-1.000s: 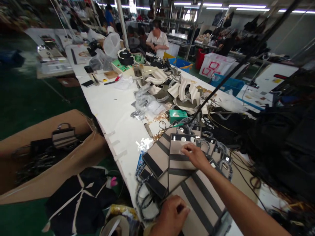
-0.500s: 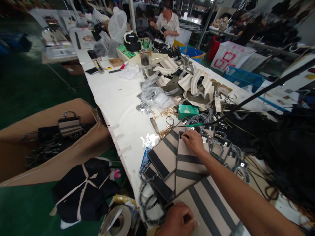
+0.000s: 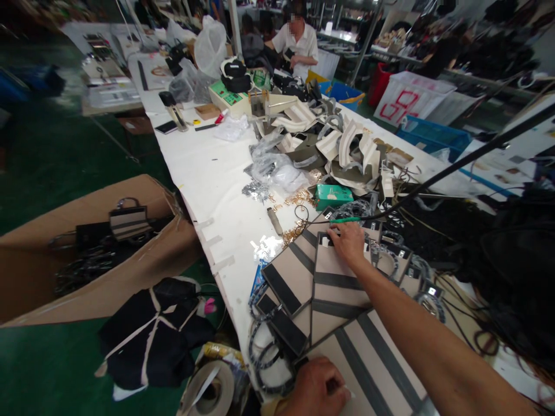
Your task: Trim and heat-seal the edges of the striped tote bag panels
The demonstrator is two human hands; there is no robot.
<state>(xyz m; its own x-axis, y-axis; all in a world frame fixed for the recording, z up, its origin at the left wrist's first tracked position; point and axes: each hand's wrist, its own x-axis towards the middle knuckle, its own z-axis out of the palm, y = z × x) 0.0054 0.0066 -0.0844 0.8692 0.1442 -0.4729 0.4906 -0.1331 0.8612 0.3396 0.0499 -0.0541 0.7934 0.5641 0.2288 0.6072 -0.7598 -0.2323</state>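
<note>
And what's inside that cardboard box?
In the box, a striped bag with a handle sits on a heap of dark, partly shiny things. Whatever lies beneath them is covered.

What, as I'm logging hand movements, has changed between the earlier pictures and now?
The right hand has moved away from the wearer, from the striped panel's middle to its dark far end. Whether it took hold of anything is unclear. The left hand and the green box stayed put.

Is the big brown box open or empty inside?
Open, not empty: the brown box has an uncovered top, and a striped bag shows inside.
</note>
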